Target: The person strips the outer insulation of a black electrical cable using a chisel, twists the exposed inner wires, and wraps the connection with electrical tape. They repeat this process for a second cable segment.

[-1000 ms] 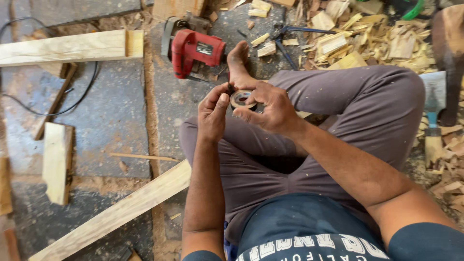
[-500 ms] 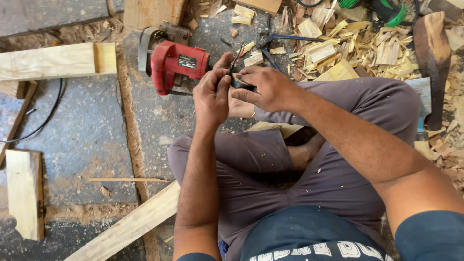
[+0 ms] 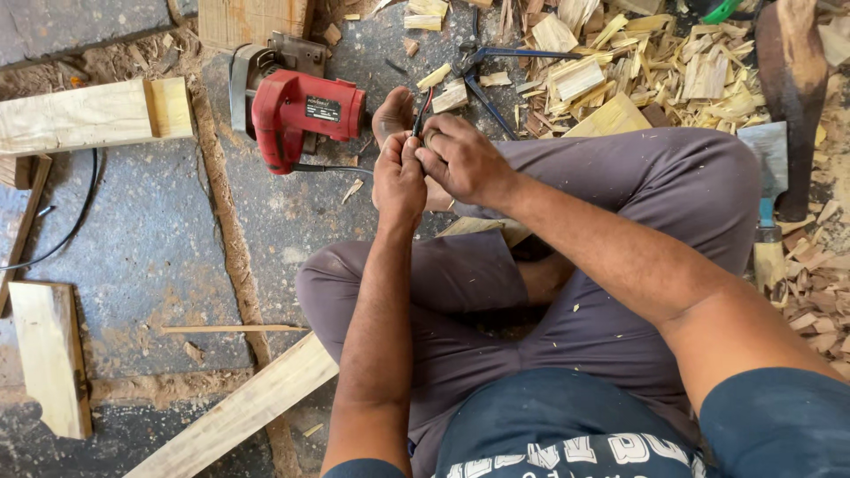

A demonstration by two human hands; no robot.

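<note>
Far to the left of the hands, a pale wooden block [image 3: 49, 354] lies on the grey stone floor [image 3: 133, 239], and above it a longer wooden beam [image 3: 93, 115] rests with a black cord [image 3: 75, 221] curving past its lower edge. A thin wooden sliver [image 3: 232, 328] and a long plank [image 3: 239, 412] lie down-left of the left forearm, the plank running diagonally under the bent knee. Just up-left of the hands sits a red electric power tool [image 3: 301, 111] with a grey metal guard, its cable trailing toward the person's bare foot [image 3: 394, 115].

The left hand [image 3: 398, 177] and right hand [image 3: 462, 159] are pressed together in front of the crossed legs, just below the foot. The left hand's fingers are closed around a thin dark cable [image 3: 418, 119], which has a red strand beside the black one and sticks up out of the fist toward the foot. The right hand's fingers curl against the same spot, thumb on top; what lies under them is hidden, so the grip there cannot be told.

Up-right of the hands lie blue-handled pliers [image 3: 496, 71] amid a heap of wood chips [image 3: 655, 71]. Far right, a flat metal chisel [image 3: 768, 190] and a dark curved wooden piece [image 3: 792, 80] rest beside the grey-trousered knee.
</note>
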